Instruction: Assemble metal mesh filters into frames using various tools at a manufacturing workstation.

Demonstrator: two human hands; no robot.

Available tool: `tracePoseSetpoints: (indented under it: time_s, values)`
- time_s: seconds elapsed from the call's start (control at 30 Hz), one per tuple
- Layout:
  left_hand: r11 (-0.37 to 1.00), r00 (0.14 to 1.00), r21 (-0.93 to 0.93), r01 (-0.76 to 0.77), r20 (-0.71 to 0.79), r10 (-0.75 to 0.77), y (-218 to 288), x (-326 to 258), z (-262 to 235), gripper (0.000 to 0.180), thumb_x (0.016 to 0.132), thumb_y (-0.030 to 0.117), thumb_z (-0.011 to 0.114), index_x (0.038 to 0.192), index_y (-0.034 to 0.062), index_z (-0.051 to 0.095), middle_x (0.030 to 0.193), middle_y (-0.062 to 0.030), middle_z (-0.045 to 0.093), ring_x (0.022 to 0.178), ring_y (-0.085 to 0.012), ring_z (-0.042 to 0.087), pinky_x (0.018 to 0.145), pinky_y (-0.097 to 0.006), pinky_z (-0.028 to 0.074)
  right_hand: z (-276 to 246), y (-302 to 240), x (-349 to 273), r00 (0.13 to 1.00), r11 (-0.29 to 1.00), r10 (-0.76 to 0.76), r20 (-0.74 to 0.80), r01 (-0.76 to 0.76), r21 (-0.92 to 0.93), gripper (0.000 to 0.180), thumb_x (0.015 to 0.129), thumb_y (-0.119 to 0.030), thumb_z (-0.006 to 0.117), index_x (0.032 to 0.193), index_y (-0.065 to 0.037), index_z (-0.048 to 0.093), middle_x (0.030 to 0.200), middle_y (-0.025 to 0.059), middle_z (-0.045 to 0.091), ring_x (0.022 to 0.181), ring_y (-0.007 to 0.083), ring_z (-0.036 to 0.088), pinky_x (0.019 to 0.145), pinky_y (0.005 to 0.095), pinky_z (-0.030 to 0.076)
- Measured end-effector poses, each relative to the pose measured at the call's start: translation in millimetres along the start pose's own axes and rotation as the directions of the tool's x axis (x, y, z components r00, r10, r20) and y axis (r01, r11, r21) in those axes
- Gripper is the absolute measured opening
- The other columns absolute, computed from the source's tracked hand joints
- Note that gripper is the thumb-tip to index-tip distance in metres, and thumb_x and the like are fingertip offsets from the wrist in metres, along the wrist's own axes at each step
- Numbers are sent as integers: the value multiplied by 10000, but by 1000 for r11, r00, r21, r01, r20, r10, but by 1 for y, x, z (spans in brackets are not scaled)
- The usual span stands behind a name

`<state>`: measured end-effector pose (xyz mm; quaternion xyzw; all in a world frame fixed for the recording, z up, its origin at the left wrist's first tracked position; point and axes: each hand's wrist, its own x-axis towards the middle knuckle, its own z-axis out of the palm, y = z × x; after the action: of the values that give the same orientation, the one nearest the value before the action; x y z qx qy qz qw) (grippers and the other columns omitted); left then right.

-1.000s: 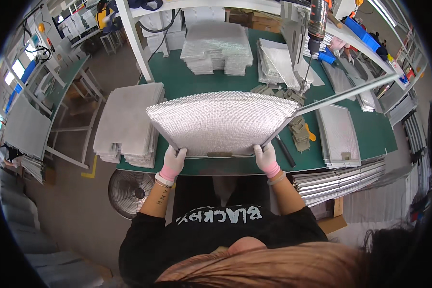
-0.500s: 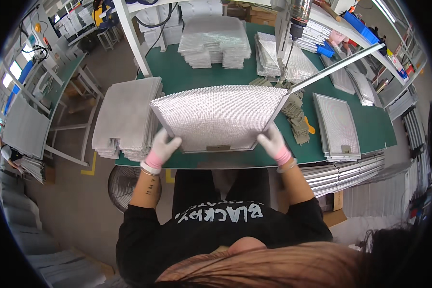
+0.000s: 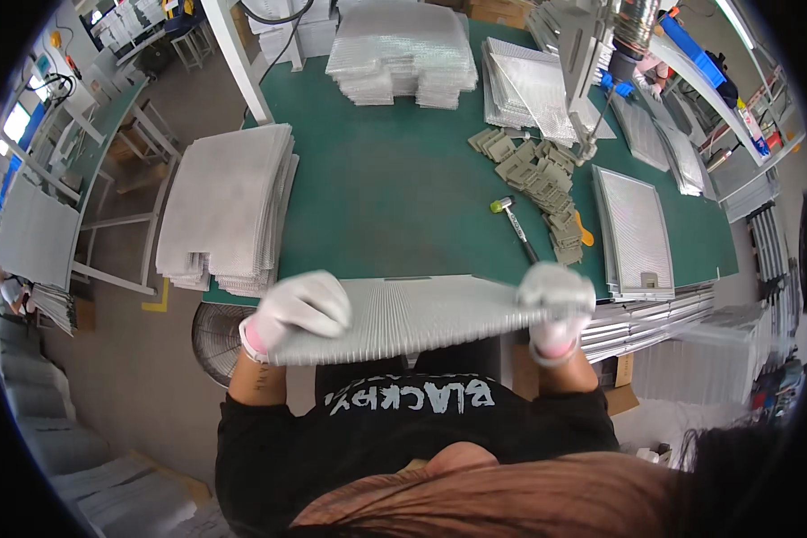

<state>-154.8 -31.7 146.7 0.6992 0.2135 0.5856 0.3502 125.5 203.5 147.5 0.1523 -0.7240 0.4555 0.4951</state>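
A silvery metal mesh filter panel hangs at the table's front edge, tilted toward my body, its far edge with a small dull clip lying near the tabletop. My gloved left hand is closed on its left side, fingers curled over the edge. On the other side, my gloved right hand grips the right end; motion blurs its fingers. Just beyond that hand lies a small hammer with a yellow-green tip. Several grey-green plastic clips form a loose heap behind it.
Mesh sheets are stacked at left and at the back. A framed panel stack stands at right, near an orange tool. A power driver hangs overhead by a post. A floor fan sits below the table.
Both hands have drawn the panel toward my body and tipped it over, so its thick mesh edge now faces me. The hammer, hidden before, has come into view.
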Motion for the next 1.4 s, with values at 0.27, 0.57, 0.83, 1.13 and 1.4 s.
tracePoseSetpoints:
  time_s: [0.27,0.57,0.83,1.13,1.4]
  values:
    - [592,862,733,333,17,-506,-78,-65,-11,478,818,170,672,1278,83,579,1263,-122,603,1157,-325,569,977,-419,463,-21,-42,-66,918,988,-115,380,65,143,240,787,-233,673,703,-44,552,804,157,698,728,311,688,626,395,531]
    - [312,536,892,326,98,-839,-78,-50,-55,406,766,25,557,1152,102,657,1070,-94,675,992,-346,608,840,-435,487,-28,-55,-82,903,997,59,426,-74,18,153,704,-185,661,726,-64,571,929,144,709,853,283,687,706,406,541]
    - [601,554,688,408,337,-762,-154,-10,-4,605,1047,387,319,1516,12,254,1582,-179,247,1481,-304,203,1213,-432,148,-15,-56,-93,958,999,17,287,-29,38,219,747,-237,706,793,-64,580,922,125,703,836,274,688,701,405,541]
    - [754,632,478,451,426,-647,-203,38,15,506,1026,304,378,1430,3,424,1490,-182,422,1407,-313,349,1178,-445,248,-4,-62,-81,980,997,81,179,-80,-14,429,849,-450,683,715,-62,556,813,102,690,766,273,689,660,405,526]
    - [424,529,680,598,63,-846,-119,28,-5,471,980,314,457,1276,-39,553,1226,-195,630,1157,-328,583,1035,-400,427,2,-38,-45,998,1000,-14,57,14,-1,431,910,-461,648,811,-46,590,803,94,681,747,264,681,626,393,524]
